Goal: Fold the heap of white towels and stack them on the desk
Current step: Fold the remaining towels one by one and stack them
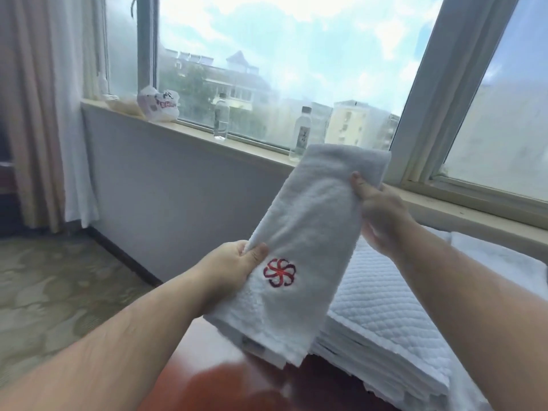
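Desk (237, 387) below; left hand (231, 268), right hand (382, 215) fingers pinching folded towel (311, 226) beside stack (385, 321).

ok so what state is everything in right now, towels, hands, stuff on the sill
towel: folded, held up off the desk, red logo showing
left hand: pinches the towel's lower left edge
right hand: grips the towel's upper right edge
towel stack: folded, lying on the desk
left bottle: upright on the sill
right bottle: upright, capped
plastic bag: crumpled on the sill
curtain: pulled aside
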The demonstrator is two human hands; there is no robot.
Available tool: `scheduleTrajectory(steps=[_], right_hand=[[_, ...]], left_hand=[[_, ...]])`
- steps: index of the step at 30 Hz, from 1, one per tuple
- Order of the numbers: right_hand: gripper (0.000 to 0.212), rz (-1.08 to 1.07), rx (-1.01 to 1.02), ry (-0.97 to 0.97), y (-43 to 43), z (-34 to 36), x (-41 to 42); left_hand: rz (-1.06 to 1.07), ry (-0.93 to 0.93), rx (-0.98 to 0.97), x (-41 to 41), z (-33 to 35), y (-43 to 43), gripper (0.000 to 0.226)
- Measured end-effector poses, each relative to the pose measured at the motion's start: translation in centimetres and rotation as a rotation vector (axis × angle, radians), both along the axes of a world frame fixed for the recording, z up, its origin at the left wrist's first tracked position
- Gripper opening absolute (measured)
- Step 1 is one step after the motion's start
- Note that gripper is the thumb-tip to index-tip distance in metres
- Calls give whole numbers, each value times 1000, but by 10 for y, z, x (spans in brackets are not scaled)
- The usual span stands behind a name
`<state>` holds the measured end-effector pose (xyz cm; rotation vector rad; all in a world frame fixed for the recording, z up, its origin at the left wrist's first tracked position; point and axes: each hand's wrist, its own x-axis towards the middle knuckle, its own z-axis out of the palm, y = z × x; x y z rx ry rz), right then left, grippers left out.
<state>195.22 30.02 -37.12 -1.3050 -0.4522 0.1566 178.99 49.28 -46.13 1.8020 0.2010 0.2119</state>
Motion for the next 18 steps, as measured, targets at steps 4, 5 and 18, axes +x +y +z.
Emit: scheduleTrajectory(steps=[4, 5, 18], right_hand=[[34, 7, -44, 41, 14, 2, 39], [33, -5, -45, 42, 18, 3, 48], [61, -313, -285, 238, 15, -80, 151]], left_hand=[[0, 30, 57, 36, 7, 18, 40], [5, 38, 32, 45, 9, 23, 40], [-15, 207, 81, 102, -7, 27, 37]])
